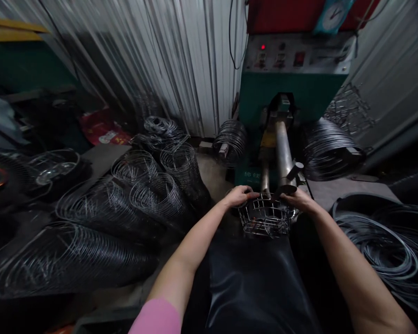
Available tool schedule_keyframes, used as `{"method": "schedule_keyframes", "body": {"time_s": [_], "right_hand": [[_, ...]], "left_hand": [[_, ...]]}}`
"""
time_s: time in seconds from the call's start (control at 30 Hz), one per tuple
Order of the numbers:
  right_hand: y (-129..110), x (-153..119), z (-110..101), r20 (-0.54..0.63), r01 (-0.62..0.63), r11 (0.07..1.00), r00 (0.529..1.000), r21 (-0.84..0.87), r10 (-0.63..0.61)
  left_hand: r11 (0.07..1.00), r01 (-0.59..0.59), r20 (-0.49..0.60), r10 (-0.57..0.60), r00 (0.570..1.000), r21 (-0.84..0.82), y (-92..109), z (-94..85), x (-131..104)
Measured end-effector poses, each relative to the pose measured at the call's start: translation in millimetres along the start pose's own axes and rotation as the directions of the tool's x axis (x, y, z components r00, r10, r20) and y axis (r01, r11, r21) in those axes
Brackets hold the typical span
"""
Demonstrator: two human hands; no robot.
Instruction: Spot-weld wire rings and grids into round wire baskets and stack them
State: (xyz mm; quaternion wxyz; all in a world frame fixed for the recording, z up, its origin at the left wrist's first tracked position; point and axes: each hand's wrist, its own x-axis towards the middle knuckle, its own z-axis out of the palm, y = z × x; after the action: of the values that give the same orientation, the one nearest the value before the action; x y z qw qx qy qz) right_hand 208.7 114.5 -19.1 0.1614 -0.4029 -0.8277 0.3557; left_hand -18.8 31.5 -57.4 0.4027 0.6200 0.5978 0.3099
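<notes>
A small round wire basket (264, 218) hangs at the welding machine's electrodes, just above the black apron (254, 283). My left hand (242, 195) is closed on the basket's upper left rim. On the right side, my right hand (297, 199) has its fingers closed at the rim near the electrode tip, partly hidden by the metal parts. The thick upper electrode arm (283, 150) points down toward the basket, with a thinner lower rod (265, 176) beside it. Behind them stands the green machine (257, 95) with a lit red lamp.
Tall stacks of wire baskets (160, 197) stand to the left. Bundles of wire rings (231, 141) hang left and right of the electrodes. A tub of wire rings (383, 246) sits at the right. A fan (2, 176) is at the far left.
</notes>
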Motion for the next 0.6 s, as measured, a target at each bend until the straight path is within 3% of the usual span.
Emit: {"method": "schedule_keyframes", "body": {"time_s": [0.07,0.17,0.27,0.33,0.47,0.5,0.6], "right_hand": [[6.9,4.9,4.4,-0.056,-0.006,0.997,0.998,-0.071,0.002],[15.5,11.8,11.1,-0.171,-0.016,0.985,0.985,-0.172,-0.014],[19.0,19.2,11.5,-0.195,-0.019,0.981,0.981,-0.195,-0.020],[19.2,21.7,8.2,-0.180,-0.005,0.981,0.983,-0.192,-0.030],[18.1,17.7,1.7,-0.152,0.001,0.984,0.988,-0.179,-0.029],[17.8,15.1,1.1,-0.142,0.001,0.985,0.990,-0.175,-0.026],[18.6,4.7,1.5,-0.059,0.023,0.988,0.998,-0.154,-0.033]], "left_hand": [[0.998,0.004,-0.038,-0.001,0.999,0.069,2.0,2.2,5.9],[0.982,0.069,-0.187,-0.036,0.982,0.175,5.7,0.5,15.6],[0.987,0.043,-0.309,0.006,0.951,0.152,0.9,-11.4,13.1],[0.994,-0.050,-0.268,0.073,0.961,0.092,-10.0,-20.8,0.2],[0.989,-0.127,0.053,0.131,0.990,-0.073,-35.6,-19.5,-36.0],[0.988,-0.116,0.076,0.124,0.989,-0.103,-39.1,-13.9,-43.7],[0.988,-0.088,0.006,0.090,0.996,-0.124,-38.7,7.2,-63.5]]}}
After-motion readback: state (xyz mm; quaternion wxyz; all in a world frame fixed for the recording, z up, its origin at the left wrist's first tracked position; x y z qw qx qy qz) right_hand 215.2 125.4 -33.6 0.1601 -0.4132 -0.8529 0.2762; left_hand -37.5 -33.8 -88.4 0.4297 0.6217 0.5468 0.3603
